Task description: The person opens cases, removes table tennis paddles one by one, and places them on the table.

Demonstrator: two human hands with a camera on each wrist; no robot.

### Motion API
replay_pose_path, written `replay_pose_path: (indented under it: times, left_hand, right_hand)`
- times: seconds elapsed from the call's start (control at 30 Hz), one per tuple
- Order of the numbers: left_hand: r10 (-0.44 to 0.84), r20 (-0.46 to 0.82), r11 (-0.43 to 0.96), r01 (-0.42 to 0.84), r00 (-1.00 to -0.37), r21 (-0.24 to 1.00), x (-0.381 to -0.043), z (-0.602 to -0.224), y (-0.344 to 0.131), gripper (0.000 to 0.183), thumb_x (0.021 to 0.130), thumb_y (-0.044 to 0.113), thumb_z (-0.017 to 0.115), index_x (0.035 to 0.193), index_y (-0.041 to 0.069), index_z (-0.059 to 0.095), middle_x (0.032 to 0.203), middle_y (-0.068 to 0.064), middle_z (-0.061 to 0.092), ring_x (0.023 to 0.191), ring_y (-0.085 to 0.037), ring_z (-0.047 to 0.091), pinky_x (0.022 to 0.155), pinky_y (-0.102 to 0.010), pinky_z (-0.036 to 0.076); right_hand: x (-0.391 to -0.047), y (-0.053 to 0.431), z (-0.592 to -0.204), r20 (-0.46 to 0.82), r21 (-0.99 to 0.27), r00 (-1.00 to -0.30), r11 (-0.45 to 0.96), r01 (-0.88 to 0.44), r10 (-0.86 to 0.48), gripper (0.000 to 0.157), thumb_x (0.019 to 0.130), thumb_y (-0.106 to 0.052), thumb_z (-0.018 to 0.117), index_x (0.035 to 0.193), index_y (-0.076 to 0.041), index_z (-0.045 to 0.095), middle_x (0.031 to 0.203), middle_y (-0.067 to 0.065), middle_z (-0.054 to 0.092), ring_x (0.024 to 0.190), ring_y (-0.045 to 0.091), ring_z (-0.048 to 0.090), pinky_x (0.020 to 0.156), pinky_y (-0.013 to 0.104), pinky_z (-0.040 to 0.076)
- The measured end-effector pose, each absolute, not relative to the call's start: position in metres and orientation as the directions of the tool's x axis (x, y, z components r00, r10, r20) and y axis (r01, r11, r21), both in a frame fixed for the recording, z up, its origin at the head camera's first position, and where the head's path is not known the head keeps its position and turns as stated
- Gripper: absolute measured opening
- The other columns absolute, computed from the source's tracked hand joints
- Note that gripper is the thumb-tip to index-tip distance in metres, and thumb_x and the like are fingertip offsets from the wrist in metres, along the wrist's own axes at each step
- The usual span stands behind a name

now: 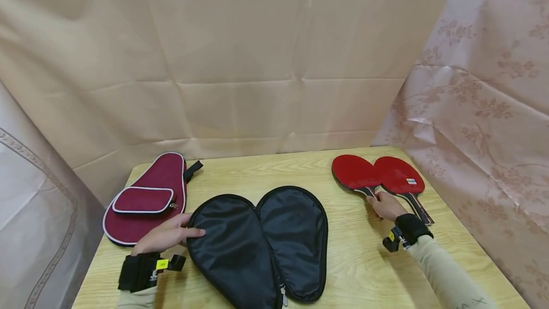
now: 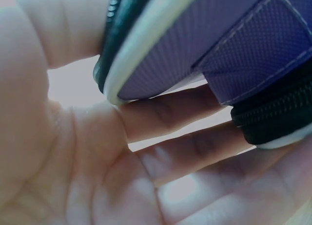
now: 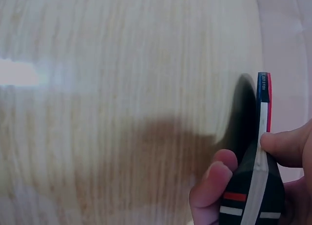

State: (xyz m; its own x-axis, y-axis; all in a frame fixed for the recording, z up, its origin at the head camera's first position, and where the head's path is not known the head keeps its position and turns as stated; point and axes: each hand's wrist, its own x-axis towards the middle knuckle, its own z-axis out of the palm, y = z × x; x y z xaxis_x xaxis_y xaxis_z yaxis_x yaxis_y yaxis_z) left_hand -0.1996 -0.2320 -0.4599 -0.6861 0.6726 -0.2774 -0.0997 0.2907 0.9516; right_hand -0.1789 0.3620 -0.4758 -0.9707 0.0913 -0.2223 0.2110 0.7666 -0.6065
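My left hand (image 1: 165, 235) pinches the left edge of an unzipped black-lined table tennis paddle case (image 1: 236, 247), thumb on top and fingers underneath. In the left wrist view its outer fabric (image 2: 165, 49) looks purple, with white piping and a zipper. The case lies spread in two halves, a zipper pull (image 1: 284, 294) near its bottom. On the right, my right hand (image 1: 388, 206) grips the handle of a red table tennis paddle (image 1: 353, 170); the right wrist view shows that paddle's handle (image 3: 253, 186) edge-on between thumb and fingers. A second red paddle (image 1: 401, 175) lies beside it.
A closed maroon paddle case (image 1: 150, 223) with white piping, a small front pocket and a black strap lies at the left of the wooden table (image 1: 360, 261). A beige cloth (image 1: 240, 61) hangs behind, and a floral cloth (image 1: 484, 99) borders the right side.
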Motion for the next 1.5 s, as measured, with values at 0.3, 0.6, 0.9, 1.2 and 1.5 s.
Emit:
replay_pose_path:
  times: [0.3, 0.6, 0.9, 1.2, 1.5]
  left_hand:
    - [0.674, -0.268, 0.285, -0.092, -0.689, 0.954, -0.199, -0.459, -0.234, 0.059, 0.099, 0.017, 0.061, 0.145, -0.012, 0.037, 0.134, -0.023, 0.057, 0.106, -0.025, 0.066, 0.087, -0.041, 0.057]
    - [0.664, -0.29, 0.296, -0.113, -0.69, 0.948, -0.196, -0.457, -0.233, 0.06, 0.098, 0.018, 0.062, 0.144, -0.012, 0.037, 0.133, -0.021, 0.057, 0.105, -0.025, 0.066, 0.087, -0.043, 0.057]
    - [0.663, -0.276, 0.299, -0.092, -0.695, 0.95, -0.197, -0.452, -0.233, 0.059, 0.098, 0.019, 0.062, 0.144, -0.011, 0.038, 0.133, -0.021, 0.057, 0.107, -0.025, 0.066, 0.088, -0.043, 0.056]
    - [0.67, -0.258, 0.297, -0.067, -0.696, 0.952, -0.197, -0.451, -0.233, 0.058, 0.098, 0.019, 0.061, 0.143, -0.01, 0.04, 0.133, -0.02, 0.058, 0.108, -0.024, 0.065, 0.088, -0.041, 0.056]
    - [0.666, -0.252, 0.289, -0.068, -0.702, 0.955, -0.194, -0.455, -0.232, 0.058, 0.099, 0.02, 0.06, 0.144, -0.009, 0.039, 0.133, -0.02, 0.058, 0.106, -0.023, 0.066, 0.087, -0.041, 0.057]
  right_hand:
    - [-0.178, 0.358, -0.485, -0.146, -0.457, -0.982, 0.872, 0.175, 0.12, 0.033, 0.1, -0.025, 0.05, 0.075, -0.004, 0.054, 0.063, 0.007, 0.055, 0.058, 0.021, 0.054, 0.057, 0.031, 0.04]
    - [-0.171, 0.348, -0.487, -0.122, -0.297, -0.976, 0.932, 0.207, 0.178, 0.031, 0.095, -0.025, 0.064, 0.075, -0.003, 0.056, 0.066, 0.007, 0.051, 0.061, 0.024, 0.05, 0.056, 0.034, 0.037]
    - [-0.163, 0.339, -0.477, -0.084, -0.269, -0.968, 0.93, 0.251, 0.237, 0.038, 0.096, -0.033, 0.062, 0.086, 0.003, 0.059, 0.075, 0.018, 0.058, 0.068, 0.033, 0.057, 0.06, 0.043, 0.045]
    - [-0.148, 0.294, -0.443, 0.095, -0.377, -0.993, 0.926, 0.033, 0.074, 0.029, 0.093, -0.025, 0.067, 0.099, 0.003, 0.067, 0.077, 0.014, 0.064, 0.066, 0.026, 0.057, 0.057, 0.038, 0.046]
    - [-0.134, 0.24, -0.459, -0.335, -0.636, -0.942, 0.745, 0.201, -0.031, 0.05, 0.093, -0.025, 0.07, 0.127, 0.007, 0.051, 0.078, 0.01, 0.059, 0.061, 0.02, 0.059, 0.057, 0.034, 0.053]
